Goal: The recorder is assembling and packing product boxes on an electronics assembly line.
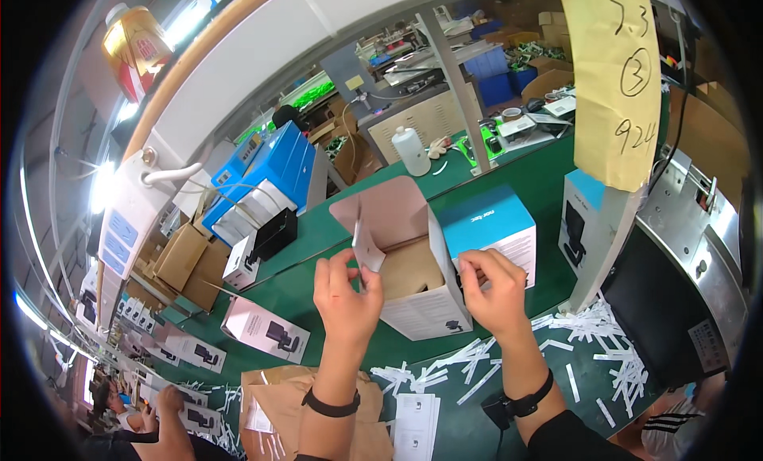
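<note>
In front of me stands an open white carton (421, 318) with its lid raised at the back. A brown cardboard insert (413, 264) with a dark notch fills its inside. My left hand (350, 298) pinches the small left side flap (366, 250) of the carton between thumb and fingers. My right hand (494, 290) is at the carton's right wall, thumb and fingertips pressed together. Whether a flap edge lies in that pinch is too small to tell. Just behind the right hand is a closed blue-topped box (489, 222).
White paper strips (592, 326) litter the green bench at right. Printed leaflets (416, 425) and brown paper (294, 397) lie near me. More cartons (274, 330) stand to the left. A metal post (608, 254) and a white bottle (411, 151) are farther back. Another person (163, 417) works at far left.
</note>
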`<state>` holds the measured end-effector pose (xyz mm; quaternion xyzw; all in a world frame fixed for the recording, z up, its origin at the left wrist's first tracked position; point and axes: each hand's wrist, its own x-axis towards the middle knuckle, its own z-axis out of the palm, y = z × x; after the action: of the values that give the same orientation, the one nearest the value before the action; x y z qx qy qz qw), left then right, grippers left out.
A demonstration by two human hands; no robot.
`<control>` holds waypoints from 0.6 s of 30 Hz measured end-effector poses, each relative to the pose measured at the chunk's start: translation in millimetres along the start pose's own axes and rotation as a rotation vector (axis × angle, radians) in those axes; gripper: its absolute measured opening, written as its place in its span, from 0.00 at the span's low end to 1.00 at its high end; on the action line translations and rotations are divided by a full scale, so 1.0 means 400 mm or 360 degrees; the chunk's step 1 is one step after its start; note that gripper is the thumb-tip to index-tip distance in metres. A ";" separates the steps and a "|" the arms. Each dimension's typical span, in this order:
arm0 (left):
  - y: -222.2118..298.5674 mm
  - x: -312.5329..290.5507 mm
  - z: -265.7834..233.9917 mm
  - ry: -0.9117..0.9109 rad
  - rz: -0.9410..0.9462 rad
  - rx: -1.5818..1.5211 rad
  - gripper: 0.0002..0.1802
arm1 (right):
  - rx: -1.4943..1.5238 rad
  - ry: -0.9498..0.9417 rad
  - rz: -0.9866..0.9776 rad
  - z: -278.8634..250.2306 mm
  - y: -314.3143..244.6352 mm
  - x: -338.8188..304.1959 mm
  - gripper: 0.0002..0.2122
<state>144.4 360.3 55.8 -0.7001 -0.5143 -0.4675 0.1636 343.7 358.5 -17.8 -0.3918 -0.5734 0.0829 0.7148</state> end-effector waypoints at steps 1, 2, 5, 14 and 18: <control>0.007 -0.003 0.001 -0.0027 -0.0040 0.0020 0.15 | -0.0002 0.0001 0.0001 -0.005 0.001 -0.002 0.03; 0.007 0.006 -0.002 -0.0028 -0.0041 0.0029 0.15 | 0.0003 0.0007 -0.0004 -0.005 0.001 0.001 0.03; 0.009 0.023 -0.011 0.0002 0.0226 0.0382 0.17 | 0.0003 0.0009 -0.0030 -0.003 -0.001 0.004 0.03; 0.018 0.011 -0.020 -0.0437 -0.0344 0.0302 0.39 | 0.0032 -0.0074 0.0048 -0.013 -0.009 0.013 0.09; -0.025 -0.007 0.002 -0.0250 0.0287 0.0228 0.34 | -0.0157 -0.0143 -0.0267 -0.029 -0.019 0.036 0.20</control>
<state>135.9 363.6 50.6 -0.7646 -0.4925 -0.3567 0.2136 356.3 356.1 -2.5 -0.3730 -0.6390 0.0121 0.6726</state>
